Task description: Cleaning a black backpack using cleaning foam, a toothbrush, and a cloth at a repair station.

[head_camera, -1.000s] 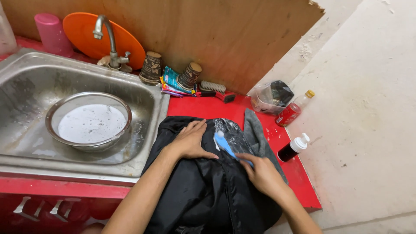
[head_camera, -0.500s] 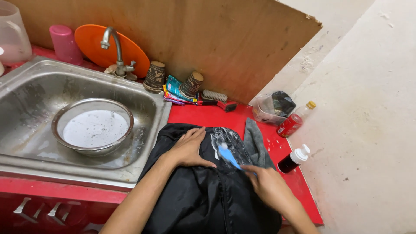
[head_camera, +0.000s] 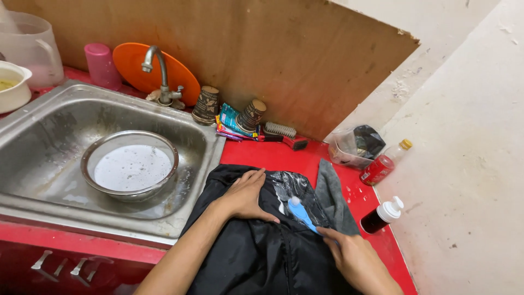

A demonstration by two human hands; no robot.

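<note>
A black jacket (head_camera: 256, 257) with a grey lining lies spread on the red counter (head_camera: 273, 155) right of the sink. My left hand (head_camera: 245, 196) presses flat on the jacket, fingers apart. My right hand (head_camera: 355, 259) grips a small blue brush (head_camera: 301, 212), like a toothbrush, whose head rests on a soapy, foamy patch of the black fabric near the collar.
A steel sink (head_camera: 49, 136) holds a metal bowl (head_camera: 130, 170) of soapy water under a tap (head_camera: 158, 71). Two paper cups, sachets and a scrub brush (head_camera: 284, 134) line the wooden backboard. A red-labelled bottle (head_camera: 385, 161), a dark pump bottle (head_camera: 382, 214) and a plastic bag stand at right.
The view has tilted and shifted, showing more of the left counter. My right hand has drawn the blue brush slightly down over the foamy patch. My left hand stays pressed on the jacket.
</note>
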